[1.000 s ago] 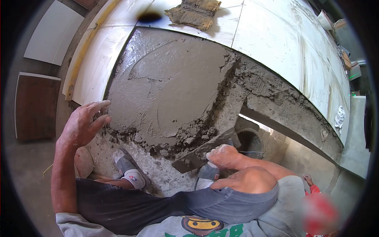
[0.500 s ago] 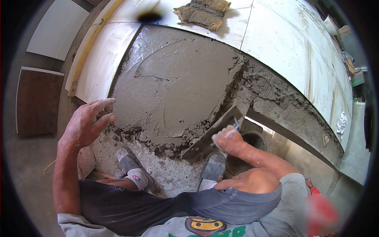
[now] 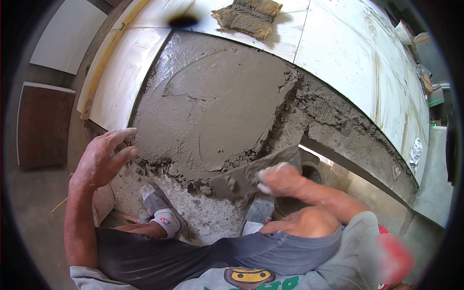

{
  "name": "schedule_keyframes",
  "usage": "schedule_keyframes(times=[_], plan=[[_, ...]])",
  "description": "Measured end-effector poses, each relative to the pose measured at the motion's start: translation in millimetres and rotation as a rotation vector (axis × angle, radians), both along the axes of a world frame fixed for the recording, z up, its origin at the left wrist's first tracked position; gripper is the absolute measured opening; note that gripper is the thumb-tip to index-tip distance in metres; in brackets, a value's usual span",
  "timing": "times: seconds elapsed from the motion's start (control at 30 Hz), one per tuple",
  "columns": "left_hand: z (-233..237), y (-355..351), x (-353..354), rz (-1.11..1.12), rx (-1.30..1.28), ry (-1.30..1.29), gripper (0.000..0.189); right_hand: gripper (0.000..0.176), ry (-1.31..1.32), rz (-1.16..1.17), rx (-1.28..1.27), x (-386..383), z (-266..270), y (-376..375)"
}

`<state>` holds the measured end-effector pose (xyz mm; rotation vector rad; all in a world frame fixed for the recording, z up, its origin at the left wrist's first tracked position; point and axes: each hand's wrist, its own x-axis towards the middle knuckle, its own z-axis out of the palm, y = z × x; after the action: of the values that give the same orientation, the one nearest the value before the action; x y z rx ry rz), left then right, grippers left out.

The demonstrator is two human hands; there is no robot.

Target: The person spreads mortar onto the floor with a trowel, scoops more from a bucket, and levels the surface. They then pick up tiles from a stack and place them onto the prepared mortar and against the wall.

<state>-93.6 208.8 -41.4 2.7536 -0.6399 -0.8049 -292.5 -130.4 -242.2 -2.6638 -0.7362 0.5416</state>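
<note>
My right hand point(image 3: 280, 179) grips a trowel point(image 3: 251, 169) by its handle, the fingers wrapped tight. Grey mortar clings to its long flat blade, which lies over the near right edge of the spread of wet mortar point(image 3: 222, 101). That spread is mostly smooth, with crumbly borders at the front and right. At its left edge hovers my left hand point(image 3: 106, 157), dusty and empty, thumb and fingers apart. My two shoes point(image 3: 154, 197) stand on the rough floor just in front of the mortar.
White floor tiles point(image 3: 338, 53) border the mortar at the back and right. A yellow wooden strip point(image 3: 108, 53) lies along the left tiles, and a mortar-caked sponge-like pad point(image 3: 247, 18) sits behind. To the right runs an open gap point(image 3: 353, 166). Someone in red point(image 3: 394, 258) is at the lower right.
My right hand has turned the trowel and brought it slightly nearer, so the mortar-covered blade face now shows. My left hand has shifted a little left and down.
</note>
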Motion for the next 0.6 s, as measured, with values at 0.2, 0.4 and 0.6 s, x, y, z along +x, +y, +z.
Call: schedule_keyframes(times=[0.2,0.4,0.6], plan=[[2.2,-6.7,-3.9,-0.029,-0.030,-0.050,0.044,0.016,0.061,-0.018,-0.012,8.5,-39.9,40.9],[0.8,3.4,-2.7,-0.009,-0.023,-0.052,0.044,0.031,-0.045,-0.352,-0.186,56.0,-31.0,-31.4],[-2.9,0.9,-2.5,-0.016,-0.025,-0.004,0.044,0.034,-0.003,-0.325,-0.151,50.1,-1.5,-28.5]])
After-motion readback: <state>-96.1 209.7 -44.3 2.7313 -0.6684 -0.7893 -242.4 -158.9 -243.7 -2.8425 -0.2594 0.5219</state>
